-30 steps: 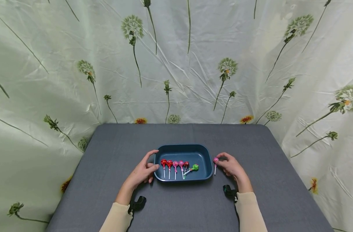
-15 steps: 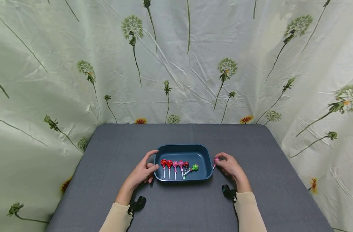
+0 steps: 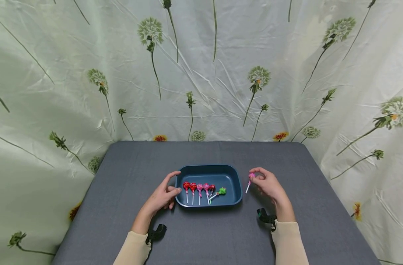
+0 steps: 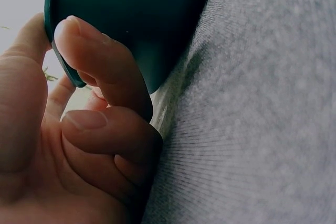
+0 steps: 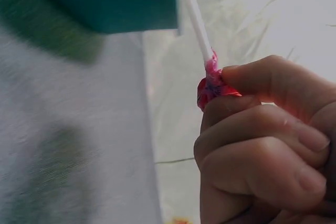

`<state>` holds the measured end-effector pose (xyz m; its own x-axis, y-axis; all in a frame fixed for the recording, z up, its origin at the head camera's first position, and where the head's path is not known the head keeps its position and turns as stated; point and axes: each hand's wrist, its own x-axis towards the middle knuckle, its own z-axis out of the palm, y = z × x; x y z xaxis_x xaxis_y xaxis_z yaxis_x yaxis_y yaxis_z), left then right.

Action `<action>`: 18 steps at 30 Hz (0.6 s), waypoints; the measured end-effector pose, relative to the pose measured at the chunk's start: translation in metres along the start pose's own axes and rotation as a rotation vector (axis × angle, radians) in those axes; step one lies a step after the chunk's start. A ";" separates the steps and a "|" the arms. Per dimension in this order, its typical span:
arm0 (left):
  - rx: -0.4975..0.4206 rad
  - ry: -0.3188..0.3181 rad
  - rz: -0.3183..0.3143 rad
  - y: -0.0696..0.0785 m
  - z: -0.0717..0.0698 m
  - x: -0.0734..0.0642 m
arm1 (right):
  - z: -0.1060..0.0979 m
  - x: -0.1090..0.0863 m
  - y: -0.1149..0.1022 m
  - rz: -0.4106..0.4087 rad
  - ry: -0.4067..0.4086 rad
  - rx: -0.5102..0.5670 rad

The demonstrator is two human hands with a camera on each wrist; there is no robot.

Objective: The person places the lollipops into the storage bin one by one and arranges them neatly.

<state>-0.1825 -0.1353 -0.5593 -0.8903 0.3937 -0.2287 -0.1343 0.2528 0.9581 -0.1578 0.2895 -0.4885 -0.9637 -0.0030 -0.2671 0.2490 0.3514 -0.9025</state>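
A dark blue tray (image 3: 229, 180) rests on the table, with my left hand (image 3: 161, 197) gripping its left end by the rim. In the left wrist view, fingers (image 4: 118, 69) curl beside the tray wall (image 4: 126, 3). My right hand (image 3: 269, 186) is off the tray's right end, pinching a pink lollipop (image 3: 252, 176) by its wrapped head. The right wrist view shows its white stick (image 5: 197, 24) pointing away from the fingers. Inside the tray, red lollipops (image 3: 186, 185), pink lollipops (image 3: 199, 187), a dark red one (image 3: 212, 187) and a slanted green lollipop (image 3: 222, 191) lie along the front.
Grey cloth covers the table (image 3: 208, 235). A pale curtain (image 3: 221, 81) with dandelion prints hangs behind it and at the sides. Black wrist cameras sit on both wrists, the right camera (image 3: 266, 216) just above the cloth.
My right hand first tilts the pink lollipop beside the tray's right edge, then moves slightly right and away from me with it. The left hand and tray stay put.
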 end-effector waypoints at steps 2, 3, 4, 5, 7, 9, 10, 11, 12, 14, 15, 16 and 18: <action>-0.001 -0.002 0.002 0.000 0.000 0.000 | -0.001 -0.004 -0.007 -0.010 0.000 -0.001; -0.002 -0.002 0.001 0.000 0.000 0.000 | -0.001 -0.006 -0.010 -0.014 -0.003 -0.002; -0.002 -0.003 0.000 0.000 0.000 0.000 | -0.001 -0.007 -0.014 -0.021 -0.007 -0.006; -0.002 -0.003 -0.001 0.000 0.000 0.000 | -0.001 -0.009 -0.017 -0.029 -0.011 -0.007; -0.002 -0.001 -0.001 0.001 0.000 0.000 | 0.001 -0.011 -0.023 -0.041 -0.021 -0.005; 0.002 0.002 0.001 0.001 0.000 0.000 | 0.004 -0.013 -0.029 -0.057 -0.041 0.003; 0.003 0.005 0.002 0.001 0.000 0.000 | 0.006 -0.013 -0.031 -0.065 -0.053 0.008; 0.005 0.008 0.002 0.001 0.000 0.000 | 0.009 -0.014 -0.034 -0.072 -0.067 0.014; 0.006 0.009 0.003 0.001 0.000 0.000 | 0.012 -0.014 -0.036 -0.077 -0.082 0.020; 0.008 0.011 0.001 0.001 0.000 0.000 | 0.019 -0.014 -0.039 -0.085 -0.109 0.025; 0.008 0.010 0.002 0.001 0.000 0.000 | 0.023 -0.014 -0.040 -0.089 -0.121 0.026; 0.008 0.008 -0.002 0.001 0.000 0.000 | 0.027 -0.014 -0.040 -0.092 -0.130 0.022; 0.004 0.005 -0.005 0.001 0.000 -0.001 | 0.035 -0.013 -0.040 -0.095 -0.147 0.021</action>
<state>-0.1817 -0.1350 -0.5585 -0.8919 0.3881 -0.2323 -0.1366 0.2585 0.9563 -0.1520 0.2428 -0.4606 -0.9588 -0.1724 -0.2258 0.1614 0.3234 -0.9324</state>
